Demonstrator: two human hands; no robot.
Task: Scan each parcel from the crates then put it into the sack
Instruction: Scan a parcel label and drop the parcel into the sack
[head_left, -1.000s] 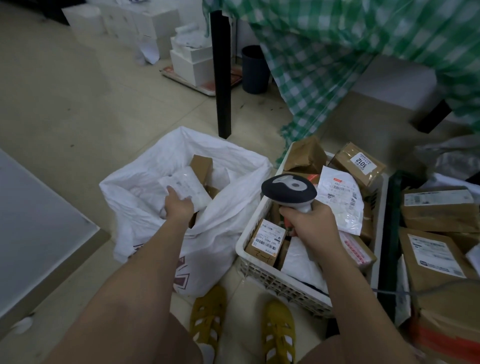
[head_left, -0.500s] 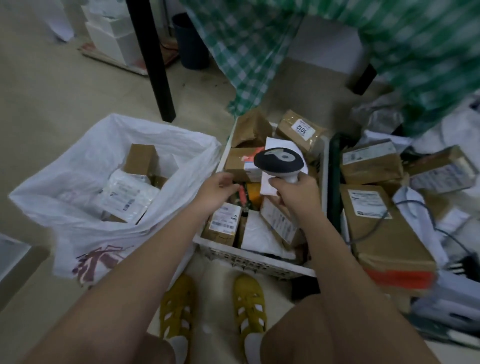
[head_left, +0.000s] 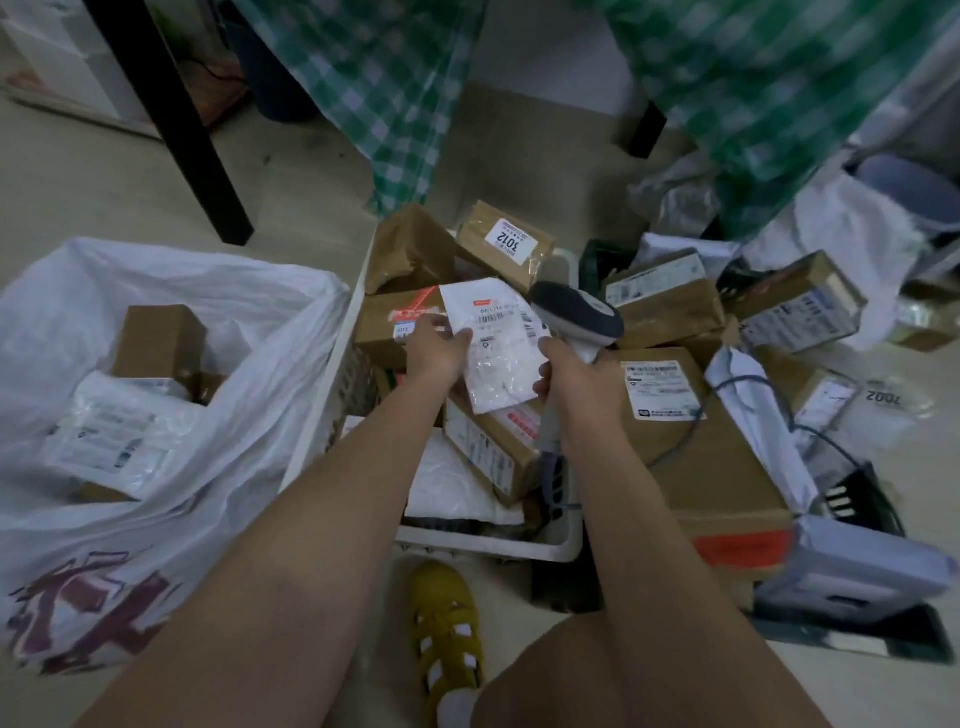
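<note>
The white sack (head_left: 171, 322) gapes at nine o'clock, part-filled. The white crate (head_left: 332, 384) at centre is heaped with boxes. Over it, the left hand (head_left: 434, 351) pinches a white poly mailer (head_left: 493, 353) by its left edge; it looks light, limp and slippery, so an edge hold suits. At three o'clock of it, the right hand (head_left: 569, 376) is clenched round the barcode scanner (head_left: 576, 317).

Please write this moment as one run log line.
left hand: grips flat white plastic parcel over white crate | right hand: holds grey handheld scanner | sack: not yet
</note>
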